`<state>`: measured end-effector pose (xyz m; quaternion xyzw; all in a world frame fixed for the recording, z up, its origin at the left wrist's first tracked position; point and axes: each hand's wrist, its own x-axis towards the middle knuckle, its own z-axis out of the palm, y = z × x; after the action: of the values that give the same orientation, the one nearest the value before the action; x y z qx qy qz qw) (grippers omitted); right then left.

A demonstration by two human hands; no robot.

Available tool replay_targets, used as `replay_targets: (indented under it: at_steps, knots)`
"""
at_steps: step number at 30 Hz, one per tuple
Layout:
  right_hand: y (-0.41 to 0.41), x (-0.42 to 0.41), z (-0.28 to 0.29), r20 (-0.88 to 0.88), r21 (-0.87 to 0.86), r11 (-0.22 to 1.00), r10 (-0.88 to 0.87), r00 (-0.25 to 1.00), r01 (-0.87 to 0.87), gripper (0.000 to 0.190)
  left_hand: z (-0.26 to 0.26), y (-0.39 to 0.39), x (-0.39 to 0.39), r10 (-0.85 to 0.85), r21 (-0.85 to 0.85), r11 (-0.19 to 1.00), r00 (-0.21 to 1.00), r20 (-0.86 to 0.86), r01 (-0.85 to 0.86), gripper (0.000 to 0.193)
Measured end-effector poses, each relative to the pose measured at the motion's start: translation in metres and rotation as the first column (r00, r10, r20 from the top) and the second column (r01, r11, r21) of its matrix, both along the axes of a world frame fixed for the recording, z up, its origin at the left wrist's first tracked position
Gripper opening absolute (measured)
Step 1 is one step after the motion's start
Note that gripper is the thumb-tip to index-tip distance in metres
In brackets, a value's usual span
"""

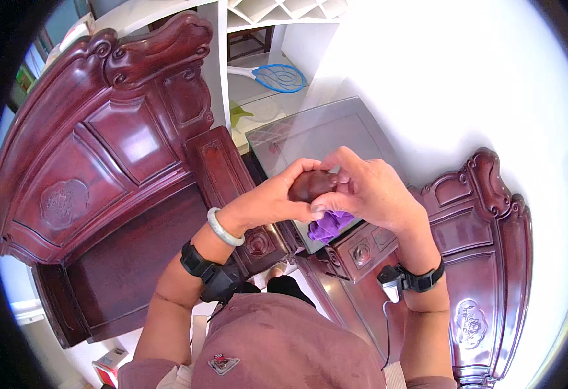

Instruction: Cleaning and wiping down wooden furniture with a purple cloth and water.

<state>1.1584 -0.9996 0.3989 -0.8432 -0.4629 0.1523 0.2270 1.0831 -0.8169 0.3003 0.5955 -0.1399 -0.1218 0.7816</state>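
Observation:
Both hands hold a small, rounded, glossy brown object (313, 185) above a glass-topped side table (342, 119). My left hand (276, 192) wraps its left side, with the thumb below and the fingers above. From the right, my right hand (378, 187) grips the other end between thumb and curled fingers. Fingers cover much of the object, so its exact kind is unclear. A crumpled purple cloth (331, 227) shows just below the hands, over the table's near edge. Whether the right hand touches the cloth I cannot tell.
Carved dark-red wooden seats stand at left (133, 272) and right (459, 233); a wide wooden armrest (220, 165) borders the table. Behind are a white shelf unit (284, 12) and a blue electric fly swatter (280, 78). A cable (387, 330) hangs from the right wrist device.

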Motion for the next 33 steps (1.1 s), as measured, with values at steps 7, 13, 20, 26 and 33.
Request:
replay_targets:
  at_steps: [7,13,20,26,33]
  knots:
    - [-0.055,0.057,-0.131,-0.4,0.361,0.78,-0.366,0.84,0.511,0.053,-0.037,-0.003,0.009,-0.074,-0.475,0.872,0.927,-0.369,-0.119,0.051]
    - [-0.11,0.018,-0.341,0.095,-0.328,0.698,-0.646,0.757,0.636,0.075,-0.062,-0.003,0.01,-0.049,-0.587,0.762,0.878,-0.476,-0.275,0.053]
    - [-0.096,0.029,-0.377,-0.409,0.003,0.538,-0.769,0.492,0.843,0.052,-0.073,0.0,0.012,0.066,-0.458,0.814,0.84,-0.539,-0.358,0.052]
    - [-0.06,-0.006,-0.211,-0.848,0.426,0.468,-0.091,0.522,0.774,0.049,-0.109,0.001,0.021,0.228,-0.268,0.862,0.802,-0.551,-0.43,0.047]
    - [0.017,-0.022,-0.172,-0.174,0.639,0.569,-0.549,0.817,0.518,0.047,-0.112,-0.032,0.026,0.145,-0.463,0.837,0.933,-0.329,-0.293,0.046]
